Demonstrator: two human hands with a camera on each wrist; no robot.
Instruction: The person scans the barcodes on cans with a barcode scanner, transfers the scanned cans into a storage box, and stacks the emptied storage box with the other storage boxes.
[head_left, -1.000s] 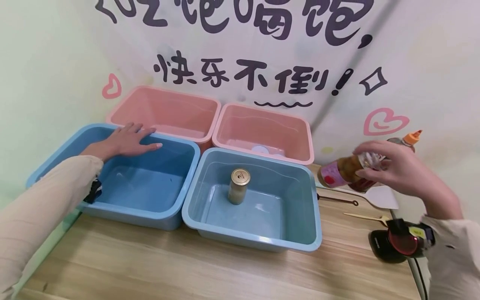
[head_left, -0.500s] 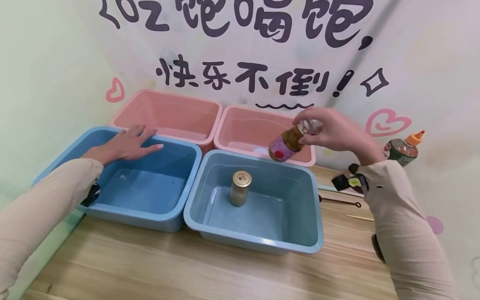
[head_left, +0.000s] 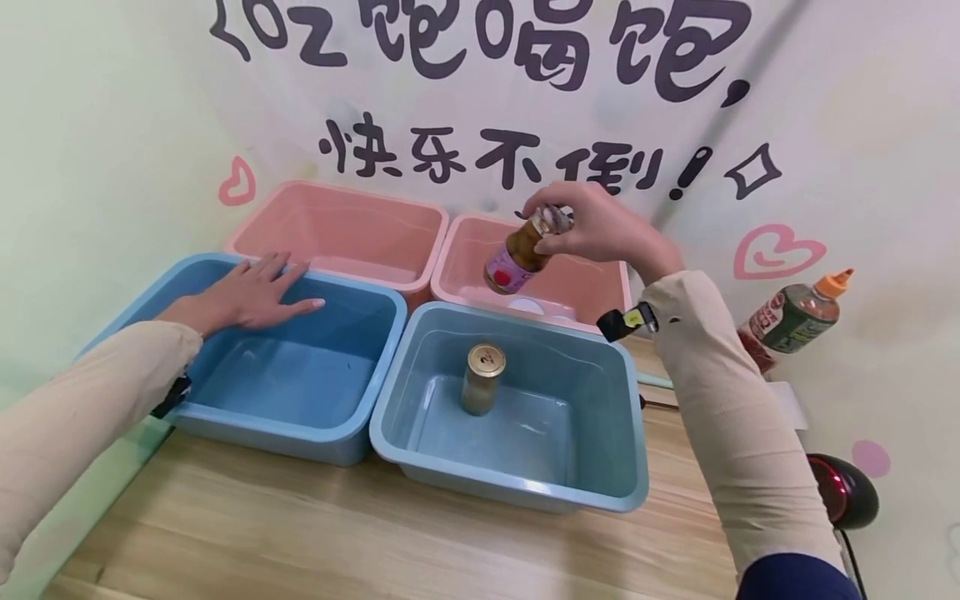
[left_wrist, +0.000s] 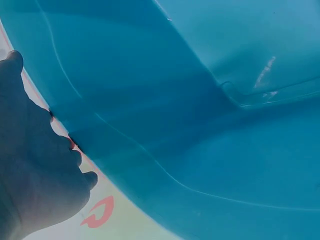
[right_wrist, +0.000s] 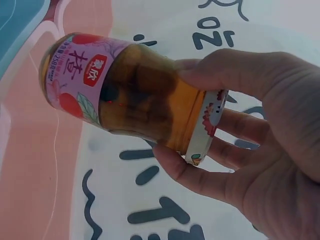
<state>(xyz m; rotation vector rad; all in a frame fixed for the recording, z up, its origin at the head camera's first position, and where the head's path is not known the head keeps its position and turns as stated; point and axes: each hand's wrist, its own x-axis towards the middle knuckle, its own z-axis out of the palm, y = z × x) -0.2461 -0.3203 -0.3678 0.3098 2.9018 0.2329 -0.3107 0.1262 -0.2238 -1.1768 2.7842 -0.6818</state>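
My right hand (head_left: 592,223) grips a glass jar (head_left: 519,254) near its lid and holds it tilted above the right pink bin (head_left: 626,292). The right wrist view shows the jar's purple label (right_wrist: 82,77), the amber contents and a white patterned lid (right_wrist: 206,127). My left hand (head_left: 255,292) rests with fingers spread at the back rim of the left blue bin (head_left: 375,392); the left wrist view shows that hand (left_wrist: 45,160) along the rim. Inside the right blue bin (head_left: 510,487), a can (head_left: 482,382) with a gold top stands upright.
Behind the left blue bin sits another pink bin (head_left: 360,221). At the right, past my sleeve, are a sauce bottle (head_left: 798,317) with an orange tip and a black device (head_left: 847,492) with a red glow. The wooden table (head_left: 300,525) runs along the front.
My right hand has carried the jar leftward from the table's right side, past the right blue bin's back edge, to above the right pink bin. The left hand stays at the rim.
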